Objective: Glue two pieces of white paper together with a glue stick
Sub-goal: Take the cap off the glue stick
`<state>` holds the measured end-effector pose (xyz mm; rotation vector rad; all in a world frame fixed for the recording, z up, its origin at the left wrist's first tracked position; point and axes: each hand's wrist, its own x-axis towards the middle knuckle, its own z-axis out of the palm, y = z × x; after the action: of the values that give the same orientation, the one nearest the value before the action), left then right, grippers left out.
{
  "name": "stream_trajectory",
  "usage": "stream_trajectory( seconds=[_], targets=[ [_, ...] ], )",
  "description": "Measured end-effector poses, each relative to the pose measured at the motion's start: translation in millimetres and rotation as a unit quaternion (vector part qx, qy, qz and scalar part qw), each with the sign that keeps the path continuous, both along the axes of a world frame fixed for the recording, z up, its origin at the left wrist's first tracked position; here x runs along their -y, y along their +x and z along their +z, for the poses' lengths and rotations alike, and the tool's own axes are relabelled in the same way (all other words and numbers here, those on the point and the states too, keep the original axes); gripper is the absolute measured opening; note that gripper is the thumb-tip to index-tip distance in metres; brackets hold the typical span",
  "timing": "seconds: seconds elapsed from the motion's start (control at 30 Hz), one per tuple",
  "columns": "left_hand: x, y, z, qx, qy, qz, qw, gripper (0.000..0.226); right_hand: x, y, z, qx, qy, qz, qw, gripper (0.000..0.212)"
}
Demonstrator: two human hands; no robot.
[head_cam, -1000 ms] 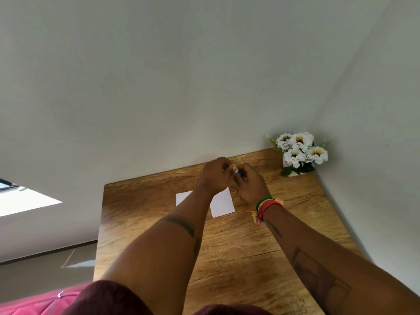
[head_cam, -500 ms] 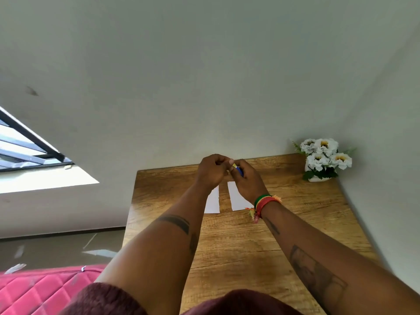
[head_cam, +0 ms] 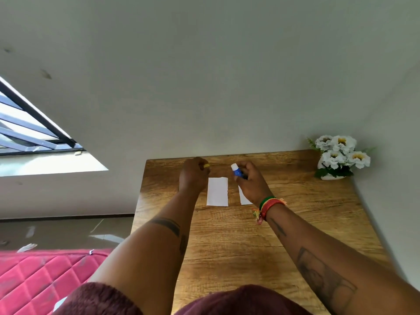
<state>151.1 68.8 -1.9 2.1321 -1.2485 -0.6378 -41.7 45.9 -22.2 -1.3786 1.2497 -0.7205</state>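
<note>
1. Right hand (head_cam: pixel 252 183) is wrapped around the glue stick (head_cam: pixel 237 171), fingers pressed onto the blue barrel, its white end uncapped and pointing up and to the left.
2. Left hand (head_cam: pixel 193 176) is curled shut with the small yellow cap (head_cam: pixel 206 165) pinched at its fingertips; only a sliver of yellow shows, so how it sits in there is hard to call.
3. The two hands are apart, and there's bare wood showing between cap and stick.
4. Below that gap, the left paper (head_cam: pixel 217 191) lies flat and in full view on the wooden table (head_cam: pixel 238 237).
5. Just beside it, separated by a narrow strip of wood, the right paper (head_cam: pixel 244 198) lies mostly hidden under the right hand and wrist.
6. A bracelet (head_cam: pixel 267 205) in green, yellow and red circles the right wrist.
7. Far right corner of the table, against the wall: a pot of white flowers (head_cam: pixel 341 155), well away from the papers.
</note>
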Motion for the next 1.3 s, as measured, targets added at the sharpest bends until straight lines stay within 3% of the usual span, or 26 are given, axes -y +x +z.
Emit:
stream_trajectory(
  seconds=[0.23, 0.5, 0.6, 0.67, 0.77, 0.9, 0.97, 1.1, 1.3],
  targets=[
    [-10, 29, -31, 0.041, 0.08, 0.05, 0.995, 0.025, 5, 50, -17, -0.014, 0.013, 0.042, 0.999, 0.036],
    [-7, 27, -47, 0.044, 0.154, 0.003, 0.987, 0.031, 11, 74, -22, 0.0, 0.03, 0.039, 0.999, 0.039],
    [-9, 26, -46, 0.049, 0.18, -0.017, 0.982, 0.043, 12, 72, -14, 0.009, 0.03, 0.035, 0.999, 0.035],
    [-10, 26, -40, 0.067, 0.15, -0.004, 0.986, 0.044, 13, 68, -6, 0.021, 0.027, 0.027, 0.999, 0.033],
    [-4, 17, -20, 0.034, 0.017, 0.023, 0.999, 0.022, 12, 62, 7, 0.063, 0.031, 0.008, 0.998, 0.032],
    [5, -13, 17, -0.222, -0.045, 0.032, 0.974, 0.026, 9, 51, 28, 0.1, 0.02, -0.051, 0.993, 0.03],
    [5, -27, 27, -0.295, -0.072, 0.034, 0.952, 0.026, 10, 44, 39, 0.107, 0.007, -0.074, 0.991, 0.031],
    [1, -45, 42, -0.316, -0.097, 0.005, 0.944, 0.023, 9, 24, 55, 0.071, -0.035, -0.066, 0.995, 0.028],
    [2, -61, 70, -0.243, -0.117, -0.018, 0.963, 0.026, 2, 9, 69, 0.01, -0.05, -0.085, 0.995, 0.038]
  ],
)
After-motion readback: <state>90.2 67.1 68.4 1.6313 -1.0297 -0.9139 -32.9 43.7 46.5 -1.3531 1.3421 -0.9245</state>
